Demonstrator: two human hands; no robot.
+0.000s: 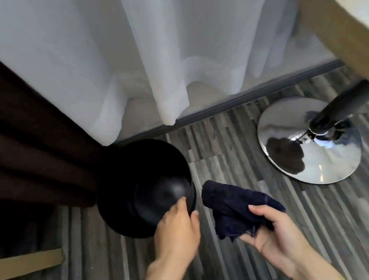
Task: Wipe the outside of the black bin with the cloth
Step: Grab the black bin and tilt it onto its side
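So the black bin (144, 186) sits on the striped floor (249, 264) a bit left of the middle of the frame, tucked against the brown curtain (8, 151) on the left with the white sheer curtain (138, 49) hanging behind it. It looks tipped toward the camera, since you can see right down into its open mouth. The left hand (177, 230) is pinched onto the near rim, thumb inside and fingers on the outside, so it's closed on the bin and steadying it. The right hand (277, 237) has the dark cloth (237, 207) bunched up in a loose, palm-up hold, with the free end of the cloth sticking up and left toward the bin. Here's the bit that matters: the cloth is just beside the bin's right-hand wall but not touching it as far as I can tell. So the bin lies up and left of the cloth hand, and that right side wall is the closest patch to start wiping. The shiny table base (309, 140) is well off to the right, out of the way.
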